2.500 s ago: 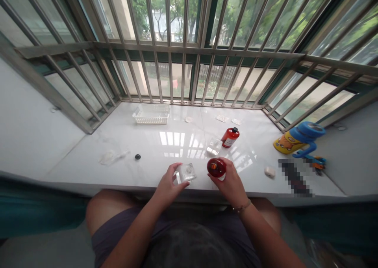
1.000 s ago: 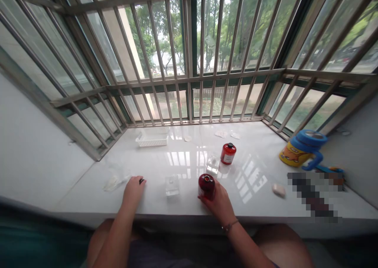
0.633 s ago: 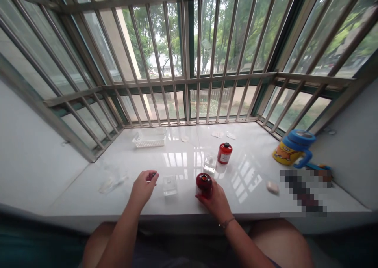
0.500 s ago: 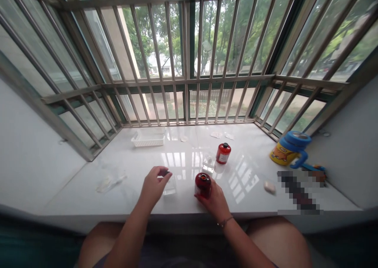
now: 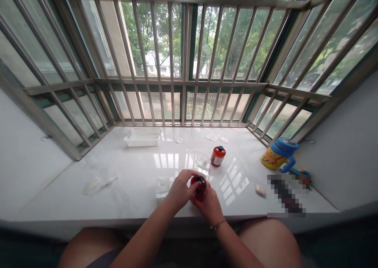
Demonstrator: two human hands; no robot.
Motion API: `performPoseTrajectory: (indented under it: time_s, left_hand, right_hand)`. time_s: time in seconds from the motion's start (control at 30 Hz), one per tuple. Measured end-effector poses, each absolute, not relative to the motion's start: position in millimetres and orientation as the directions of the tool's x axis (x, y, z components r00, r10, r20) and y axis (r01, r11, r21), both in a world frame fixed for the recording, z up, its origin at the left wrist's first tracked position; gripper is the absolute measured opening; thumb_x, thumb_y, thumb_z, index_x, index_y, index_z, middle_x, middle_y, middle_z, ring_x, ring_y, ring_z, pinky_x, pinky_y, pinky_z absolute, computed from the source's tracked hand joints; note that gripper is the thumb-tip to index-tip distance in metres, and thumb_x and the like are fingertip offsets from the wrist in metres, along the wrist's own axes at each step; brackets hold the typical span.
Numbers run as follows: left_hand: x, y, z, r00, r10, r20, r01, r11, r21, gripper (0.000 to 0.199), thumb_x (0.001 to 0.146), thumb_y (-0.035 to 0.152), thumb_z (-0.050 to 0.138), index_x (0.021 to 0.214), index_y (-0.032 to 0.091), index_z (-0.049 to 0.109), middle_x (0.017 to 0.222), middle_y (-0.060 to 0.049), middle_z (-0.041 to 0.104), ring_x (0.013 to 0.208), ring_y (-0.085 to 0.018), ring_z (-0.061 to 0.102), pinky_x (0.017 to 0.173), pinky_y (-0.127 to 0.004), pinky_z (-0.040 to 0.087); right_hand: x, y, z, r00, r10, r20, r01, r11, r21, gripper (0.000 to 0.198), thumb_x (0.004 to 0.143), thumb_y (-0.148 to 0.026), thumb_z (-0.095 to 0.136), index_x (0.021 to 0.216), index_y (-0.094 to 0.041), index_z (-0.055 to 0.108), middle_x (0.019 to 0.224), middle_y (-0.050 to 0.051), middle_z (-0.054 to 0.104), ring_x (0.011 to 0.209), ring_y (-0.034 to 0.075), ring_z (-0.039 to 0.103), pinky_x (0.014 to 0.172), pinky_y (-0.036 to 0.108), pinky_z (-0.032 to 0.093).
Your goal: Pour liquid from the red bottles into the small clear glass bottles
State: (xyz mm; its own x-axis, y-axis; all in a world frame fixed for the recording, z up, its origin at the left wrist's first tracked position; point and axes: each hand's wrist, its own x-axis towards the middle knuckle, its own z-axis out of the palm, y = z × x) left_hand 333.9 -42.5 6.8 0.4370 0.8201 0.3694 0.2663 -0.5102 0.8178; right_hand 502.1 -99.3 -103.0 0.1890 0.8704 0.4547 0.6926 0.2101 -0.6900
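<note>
My right hand (image 5: 211,204) is wrapped round a dark red bottle (image 5: 198,194) near the front edge of the white ledge. Over its mouth, my left hand (image 5: 183,187) grips a black cap (image 5: 201,179) between thumb and fingers. The fingers partly cover the bottle's top, so how far the cap sits on the neck is hidden. Behind the hands stands a clear box (image 5: 203,166), beside a second red bottle (image 5: 218,157) with a black cap and a pale label. Another clear box (image 5: 162,184) is left of my left hand.
A white basket (image 5: 142,138) stands at the back left. Crumpled clear plastic (image 5: 96,185) lies on the left. To the right are a blue and yellow mug (image 5: 277,154), a small beige block (image 5: 260,190) and a blurred-out dark item (image 5: 285,195). Metal bars close off the window.
My left hand has moved right with the black cap, from above the left clear box to the held bottle's open mouth. My right hand keeps its hold. The view has shifted slightly.
</note>
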Motion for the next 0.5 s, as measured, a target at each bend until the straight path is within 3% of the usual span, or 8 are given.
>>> performPoseTrajectory:
  time_s: [0.27, 0.5]
  left_hand:
    - [336, -40, 28, 0.592, 0.669, 0.450, 0.201, -0.663, 0.721, 0.026, 0.089, 0.013, 0.068, 0.109, 0.026, 0.077, 0.117, -0.007, 0.079, 0.116, -0.027, 0.068, 0.108, -0.046, 0.054]
    - [336, -45, 23, 0.588, 0.713, 0.382, 0.143, -0.556, 0.819, 0.033, 0.086, 0.006, 0.058, 0.108, 0.026, 0.074, 0.125, -0.006, 0.077, 0.121, -0.027, 0.069, 0.111, -0.045, 0.054]
  right_hand:
    - [503, -99, -106, 0.189, 0.875, 0.447, 0.699, 0.200, -0.687, 0.074, 0.079, -0.035, 0.080, 0.146, -0.029, 0.048, 0.126, 0.009, 0.074, 0.110, 0.034, 0.075, 0.098, 0.053, 0.061]
    - [503, -99, -105, 0.179, 0.872, 0.455, 0.708, 0.206, -0.675, 0.075, 0.081, -0.036, 0.078, 0.149, -0.028, 0.047, 0.123, 0.009, 0.075, 0.108, 0.034, 0.076, 0.093, 0.050, 0.062]
